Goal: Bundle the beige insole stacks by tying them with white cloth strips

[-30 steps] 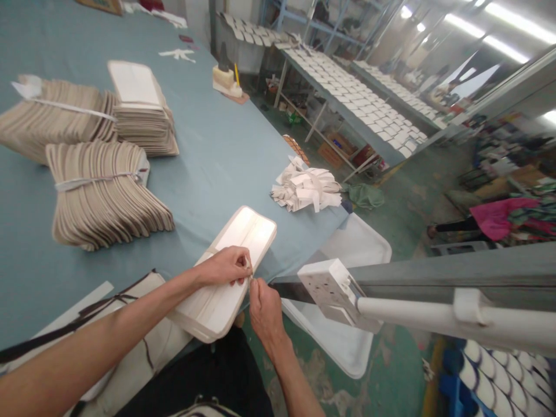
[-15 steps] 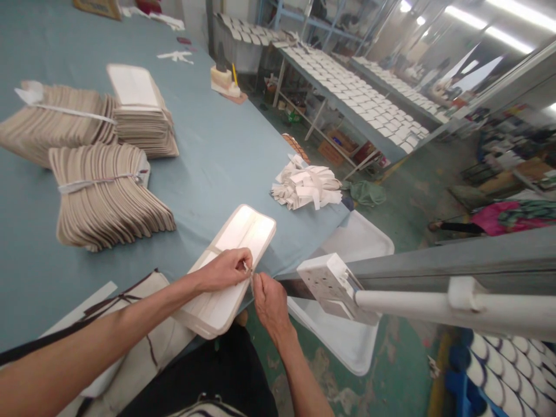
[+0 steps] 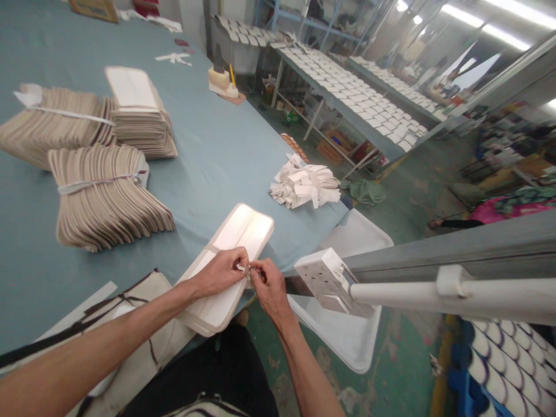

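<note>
A stack of white rounded-corner pieces [image 3: 252,223] lies at the table's near edge, with a pale strip [image 3: 212,248] running across its top. My left hand [image 3: 225,269] rests over the stack, thumb and fingers pinched on the strip's end at the right side. My right hand [image 3: 270,285] meets it there, its fingertips also closed on the strip. The fingertips of both hands nearly touch, and they hide most of the strip's ends.
Bundled stacks of beige pieces [image 3: 108,197] stand at left. A heap of white strips [image 3: 306,182] lies near the table's right corner. A white socket box [image 3: 321,281] on a pipe [image 3: 403,292] juts in at right, above a white tray [image 3: 365,341]. A bag [image 3: 152,295] lies in front.
My right hand has moved up and slightly left, and its fingertips have turned in to meet those of my left hand. The stack stays in place.
</note>
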Action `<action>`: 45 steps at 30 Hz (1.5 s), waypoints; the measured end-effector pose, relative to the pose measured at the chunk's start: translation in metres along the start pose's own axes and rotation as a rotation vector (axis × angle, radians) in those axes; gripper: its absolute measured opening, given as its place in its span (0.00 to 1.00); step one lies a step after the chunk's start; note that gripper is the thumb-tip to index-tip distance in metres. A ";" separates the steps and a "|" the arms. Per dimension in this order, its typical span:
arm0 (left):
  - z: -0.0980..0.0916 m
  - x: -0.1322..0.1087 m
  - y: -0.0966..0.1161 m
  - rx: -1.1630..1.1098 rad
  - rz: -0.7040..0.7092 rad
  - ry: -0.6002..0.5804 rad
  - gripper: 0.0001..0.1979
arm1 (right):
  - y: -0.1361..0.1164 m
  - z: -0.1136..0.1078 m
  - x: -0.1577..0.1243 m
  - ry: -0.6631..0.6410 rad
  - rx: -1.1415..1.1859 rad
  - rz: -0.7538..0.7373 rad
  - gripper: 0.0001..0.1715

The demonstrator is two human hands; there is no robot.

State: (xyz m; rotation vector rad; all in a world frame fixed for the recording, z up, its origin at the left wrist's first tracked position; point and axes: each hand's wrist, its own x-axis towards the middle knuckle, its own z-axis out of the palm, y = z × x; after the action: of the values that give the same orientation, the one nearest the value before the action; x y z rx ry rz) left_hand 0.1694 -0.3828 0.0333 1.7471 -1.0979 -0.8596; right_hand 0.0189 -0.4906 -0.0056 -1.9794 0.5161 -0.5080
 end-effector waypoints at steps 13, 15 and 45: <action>0.012 -0.006 0.001 0.096 0.061 0.110 0.03 | -0.012 -0.013 0.007 -0.138 0.002 0.041 0.09; 0.012 -0.006 0.000 0.131 0.074 0.126 0.03 | -0.011 -0.013 0.008 -0.146 -0.028 0.039 0.08; 0.004 0.011 0.018 0.964 0.137 -0.192 0.06 | 0.004 -0.004 0.006 -0.104 -0.124 0.053 0.10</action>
State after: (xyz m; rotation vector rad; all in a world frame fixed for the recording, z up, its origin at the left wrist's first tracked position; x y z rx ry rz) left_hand 0.1640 -0.3982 0.0474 2.3248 -1.9424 -0.4162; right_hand 0.0205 -0.4986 -0.0069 -2.0925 0.5442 -0.3454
